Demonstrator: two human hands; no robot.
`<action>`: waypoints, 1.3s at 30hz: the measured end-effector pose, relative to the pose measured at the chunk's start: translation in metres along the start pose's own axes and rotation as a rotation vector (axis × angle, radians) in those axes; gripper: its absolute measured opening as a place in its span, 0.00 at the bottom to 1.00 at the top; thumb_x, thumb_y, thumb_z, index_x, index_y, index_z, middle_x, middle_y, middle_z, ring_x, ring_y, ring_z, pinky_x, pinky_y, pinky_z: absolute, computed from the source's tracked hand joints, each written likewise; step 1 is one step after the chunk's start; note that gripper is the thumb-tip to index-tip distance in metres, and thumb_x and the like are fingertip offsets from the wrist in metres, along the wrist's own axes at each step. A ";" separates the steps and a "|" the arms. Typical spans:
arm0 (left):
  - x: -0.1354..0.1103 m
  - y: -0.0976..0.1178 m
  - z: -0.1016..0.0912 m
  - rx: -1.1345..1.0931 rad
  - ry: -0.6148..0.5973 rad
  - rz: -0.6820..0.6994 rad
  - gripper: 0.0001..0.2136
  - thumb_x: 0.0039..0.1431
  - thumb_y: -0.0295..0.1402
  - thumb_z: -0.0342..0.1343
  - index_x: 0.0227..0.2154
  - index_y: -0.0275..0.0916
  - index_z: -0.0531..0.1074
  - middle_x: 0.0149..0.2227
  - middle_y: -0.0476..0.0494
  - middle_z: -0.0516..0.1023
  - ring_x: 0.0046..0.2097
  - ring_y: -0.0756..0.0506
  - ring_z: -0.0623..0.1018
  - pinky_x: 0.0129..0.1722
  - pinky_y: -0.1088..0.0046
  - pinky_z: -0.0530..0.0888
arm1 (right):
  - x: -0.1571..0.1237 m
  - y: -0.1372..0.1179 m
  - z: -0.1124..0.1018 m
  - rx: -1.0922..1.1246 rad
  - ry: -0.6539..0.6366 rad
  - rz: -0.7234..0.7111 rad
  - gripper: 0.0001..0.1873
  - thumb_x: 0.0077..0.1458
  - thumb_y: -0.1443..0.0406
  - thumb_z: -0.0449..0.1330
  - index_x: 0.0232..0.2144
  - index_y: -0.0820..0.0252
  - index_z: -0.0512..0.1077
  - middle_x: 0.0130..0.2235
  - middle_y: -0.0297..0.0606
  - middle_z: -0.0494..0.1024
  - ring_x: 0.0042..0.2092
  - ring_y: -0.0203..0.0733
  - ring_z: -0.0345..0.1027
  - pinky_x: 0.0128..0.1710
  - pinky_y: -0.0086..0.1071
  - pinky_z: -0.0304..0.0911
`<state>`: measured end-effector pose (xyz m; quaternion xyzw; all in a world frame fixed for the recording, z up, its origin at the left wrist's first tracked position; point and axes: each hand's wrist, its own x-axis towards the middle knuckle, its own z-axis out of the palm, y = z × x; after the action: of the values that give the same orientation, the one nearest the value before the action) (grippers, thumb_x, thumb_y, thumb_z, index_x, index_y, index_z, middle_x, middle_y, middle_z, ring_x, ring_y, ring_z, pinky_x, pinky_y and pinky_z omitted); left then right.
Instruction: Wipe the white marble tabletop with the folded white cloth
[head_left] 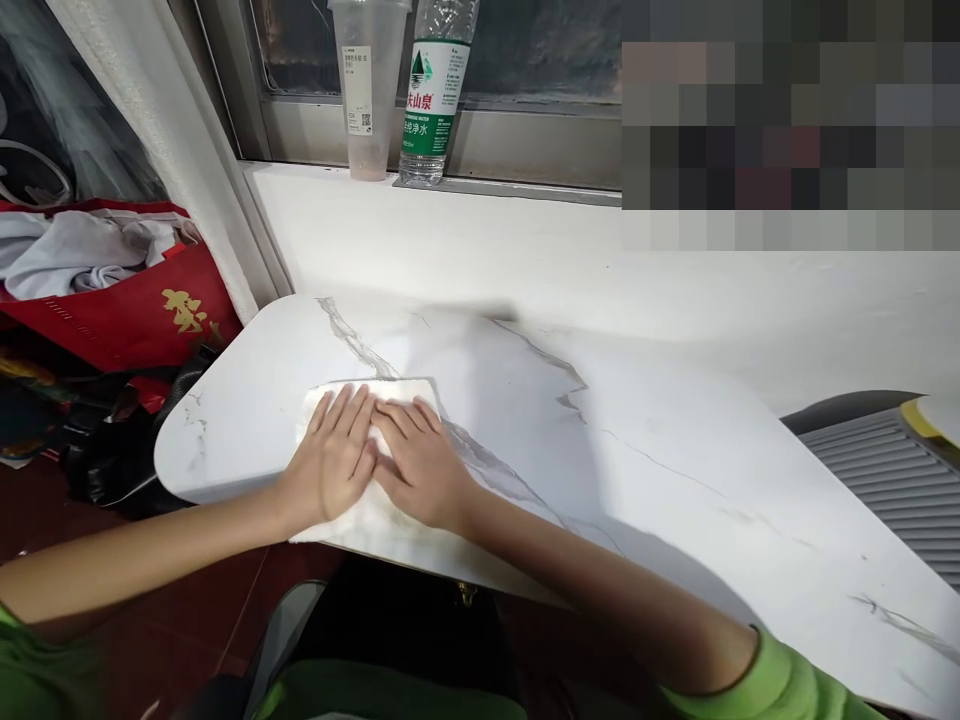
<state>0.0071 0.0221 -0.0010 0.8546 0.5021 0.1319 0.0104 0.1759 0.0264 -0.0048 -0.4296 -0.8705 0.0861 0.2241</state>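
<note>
A folded white cloth (pixel 409 390) lies on the near left part of a white marble-patterned table (pixel 637 440). My left hand (pixel 335 455) lies flat on the cloth, fingers stretched out and pointing away from me. My right hand (pixel 420 460) lies flat beside it on the same cloth, fingers together, touching the left hand's fingers. Both palms press down; neither hand grips anything. Most of the cloth is hidden under the hands.
On the window sill (pixel 450 185) at the back stand an empty plastic cup (pixel 367 90) and a water bottle (pixel 435 95). A red bag (pixel 150 310) with clothes and dark things sits left of the table. A grey ribbed surface (pixel 892 480) lies at the right.
</note>
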 end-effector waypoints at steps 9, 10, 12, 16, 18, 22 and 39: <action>0.117 -0.031 0.014 -0.037 -0.024 -0.056 0.24 0.66 0.30 0.38 0.64 0.31 0.61 0.67 0.37 0.62 0.69 0.41 0.60 0.69 0.57 0.53 | 0.077 0.067 0.007 -0.168 0.031 0.181 0.26 0.63 0.70 0.41 0.61 0.70 0.61 0.64 0.50 0.66 0.67 0.49 0.54 0.67 0.49 0.42; 0.135 -0.036 0.017 -0.052 -0.013 -0.048 0.24 0.66 0.30 0.39 0.63 0.34 0.62 0.66 0.39 0.64 0.68 0.42 0.61 0.68 0.57 0.54 | 0.089 0.079 0.008 -0.199 0.042 0.195 0.26 0.63 0.70 0.42 0.61 0.71 0.61 0.64 0.51 0.66 0.66 0.49 0.54 0.66 0.49 0.43; 0.168 -0.045 0.023 -0.079 0.015 -0.036 0.23 0.66 0.29 0.40 0.61 0.36 0.65 0.65 0.41 0.66 0.67 0.43 0.62 0.68 0.58 0.55 | 0.110 0.102 0.007 -0.233 0.046 0.215 0.26 0.63 0.70 0.42 0.61 0.72 0.61 0.63 0.53 0.66 0.66 0.50 0.55 0.65 0.48 0.45; 0.207 -0.051 0.032 -0.095 0.024 -0.070 0.22 0.66 0.29 0.40 0.60 0.37 0.66 0.65 0.41 0.66 0.67 0.44 0.63 0.68 0.59 0.55 | 0.132 0.131 0.003 -0.259 0.044 0.260 0.27 0.63 0.70 0.41 0.61 0.75 0.61 0.64 0.53 0.65 0.66 0.49 0.55 0.65 0.44 0.45; 0.212 -0.051 0.034 -0.094 0.010 -0.089 0.23 0.66 0.29 0.40 0.61 0.36 0.65 0.66 0.41 0.64 0.68 0.44 0.61 0.68 0.59 0.54 | 0.134 0.135 0.002 -0.276 0.040 0.278 0.28 0.63 0.69 0.41 0.63 0.76 0.60 0.65 0.53 0.64 0.67 0.49 0.54 0.66 0.44 0.44; 0.200 -0.044 0.033 -0.080 -0.018 -0.086 0.24 0.67 0.31 0.39 0.63 0.33 0.62 0.67 0.39 0.61 0.69 0.42 0.59 0.69 0.58 0.52 | 0.122 0.127 0.000 -0.294 0.015 0.295 0.28 0.64 0.69 0.41 0.64 0.73 0.60 0.66 0.51 0.62 0.67 0.49 0.53 0.66 0.45 0.44; 0.034 0.103 0.020 -0.051 -0.102 0.271 0.26 0.69 0.32 0.34 0.66 0.25 0.56 0.69 0.33 0.57 0.71 0.39 0.54 0.70 0.51 0.48 | -0.106 0.042 -0.029 -0.303 0.097 0.248 0.30 0.64 0.64 0.40 0.64 0.70 0.61 0.65 0.48 0.64 0.68 0.49 0.54 0.66 0.50 0.51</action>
<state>0.1154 0.0029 0.0028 0.9197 0.3774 0.1011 0.0398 0.2754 -0.0324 -0.0270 -0.5661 -0.8021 -0.0398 0.1862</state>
